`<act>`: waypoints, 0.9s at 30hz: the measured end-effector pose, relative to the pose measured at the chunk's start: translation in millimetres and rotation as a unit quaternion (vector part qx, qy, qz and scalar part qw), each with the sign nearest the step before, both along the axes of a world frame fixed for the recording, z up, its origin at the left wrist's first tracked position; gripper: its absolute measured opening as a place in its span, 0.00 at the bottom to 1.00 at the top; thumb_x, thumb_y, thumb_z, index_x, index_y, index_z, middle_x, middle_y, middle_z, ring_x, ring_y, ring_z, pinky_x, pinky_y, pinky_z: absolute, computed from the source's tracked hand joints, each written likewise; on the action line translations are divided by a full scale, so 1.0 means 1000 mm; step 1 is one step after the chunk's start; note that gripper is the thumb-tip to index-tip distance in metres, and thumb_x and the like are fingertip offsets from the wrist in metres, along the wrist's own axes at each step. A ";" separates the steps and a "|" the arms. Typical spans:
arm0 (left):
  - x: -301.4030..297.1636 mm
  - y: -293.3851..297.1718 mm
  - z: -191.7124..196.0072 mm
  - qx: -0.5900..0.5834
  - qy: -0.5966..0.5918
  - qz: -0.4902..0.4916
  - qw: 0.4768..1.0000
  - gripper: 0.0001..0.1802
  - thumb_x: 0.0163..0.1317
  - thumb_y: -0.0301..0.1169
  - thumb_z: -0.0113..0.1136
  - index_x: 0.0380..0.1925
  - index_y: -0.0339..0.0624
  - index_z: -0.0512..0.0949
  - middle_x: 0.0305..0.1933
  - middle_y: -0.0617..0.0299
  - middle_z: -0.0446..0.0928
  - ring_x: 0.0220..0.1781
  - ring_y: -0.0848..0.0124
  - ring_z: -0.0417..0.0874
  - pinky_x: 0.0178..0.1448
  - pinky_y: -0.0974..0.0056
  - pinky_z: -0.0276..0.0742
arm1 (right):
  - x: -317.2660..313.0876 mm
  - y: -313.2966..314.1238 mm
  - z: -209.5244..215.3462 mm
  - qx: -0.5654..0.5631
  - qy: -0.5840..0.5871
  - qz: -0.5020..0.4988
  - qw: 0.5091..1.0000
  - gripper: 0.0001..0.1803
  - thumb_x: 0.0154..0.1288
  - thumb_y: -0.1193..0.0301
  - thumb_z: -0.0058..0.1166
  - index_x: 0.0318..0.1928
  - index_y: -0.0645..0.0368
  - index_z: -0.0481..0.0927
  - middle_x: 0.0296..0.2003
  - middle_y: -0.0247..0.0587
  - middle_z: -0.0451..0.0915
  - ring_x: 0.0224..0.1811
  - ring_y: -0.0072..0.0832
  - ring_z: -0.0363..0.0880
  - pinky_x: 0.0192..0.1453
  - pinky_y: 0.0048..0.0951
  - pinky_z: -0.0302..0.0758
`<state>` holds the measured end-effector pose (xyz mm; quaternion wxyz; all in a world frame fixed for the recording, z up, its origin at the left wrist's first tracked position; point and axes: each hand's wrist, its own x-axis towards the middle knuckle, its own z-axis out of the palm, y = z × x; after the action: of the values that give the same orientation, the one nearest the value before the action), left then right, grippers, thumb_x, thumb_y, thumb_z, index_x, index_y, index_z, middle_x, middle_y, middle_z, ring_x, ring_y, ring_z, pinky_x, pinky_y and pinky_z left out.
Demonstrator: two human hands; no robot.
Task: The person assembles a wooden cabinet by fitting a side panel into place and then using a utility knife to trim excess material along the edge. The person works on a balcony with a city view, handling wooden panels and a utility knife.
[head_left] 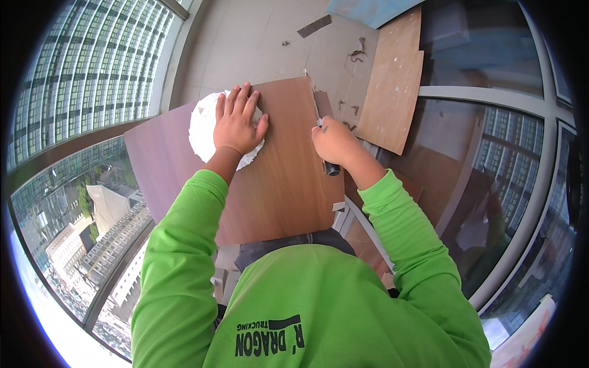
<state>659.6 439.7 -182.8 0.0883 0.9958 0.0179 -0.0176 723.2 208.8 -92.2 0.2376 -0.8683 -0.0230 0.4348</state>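
Observation:
A dark brown wooden board (pixel 288 178) lies flat in front of me. My left hand (pixel 238 122) presses flat, fingers spread, on a white crumpled cloth (pixel 202 129) that rests on the board's far left part. My right hand (pixel 334 142) is closed around a black-handled tool (pixel 331 167) at the board's right edge; its thin tip (pixel 318 116) runs along that edge. Both arms wear bright green sleeves.
A lighter plywood sheet (pixel 392 80) leans at the far right on the tiled floor (pixel 257 43), with scraps scattered nearby. Large windows with metal frames curve around left and right, showing buildings far below. More brown boards (pixel 368 245) lie under the right edge.

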 end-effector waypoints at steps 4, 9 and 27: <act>-0.003 0.002 -0.002 0.002 0.001 0.005 1.000 0.33 0.69 0.51 0.53 0.72 0.52 0.70 0.81 0.62 0.62 0.83 0.61 0.57 0.87 0.46 0.42 | -0.010 -0.017 0.025 0.014 0.034 -0.005 0.999 0.22 0.78 0.64 0.43 0.50 0.77 0.75 0.45 0.72 0.82 0.50 0.61 0.83 0.55 0.49 0.79; -0.001 0.000 -0.002 0.003 -0.004 0.000 1.000 0.33 0.69 0.51 0.53 0.72 0.52 0.70 0.81 0.62 0.62 0.84 0.61 0.57 0.87 0.46 0.42 | -0.030 -0.016 -0.009 0.002 0.019 0.000 1.000 0.21 0.78 0.64 0.44 0.50 0.76 0.75 0.45 0.73 0.82 0.50 0.61 0.83 0.56 0.49 0.79; -0.003 0.000 0.000 -0.002 -0.011 0.007 1.000 0.32 0.68 0.49 0.56 0.71 0.53 0.71 0.81 0.63 0.62 0.83 0.61 0.57 0.87 0.48 0.43 | -0.090 -0.037 0.033 0.017 0.021 -0.018 0.999 0.20 0.77 0.65 0.46 0.47 0.77 0.73 0.43 0.76 0.81 0.48 0.63 0.83 0.53 0.50 0.79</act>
<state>656.7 439.7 -183.3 0.0905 0.9956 0.0239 -0.0058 632.9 171.7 -59.5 0.2605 -0.8551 -0.0102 0.4481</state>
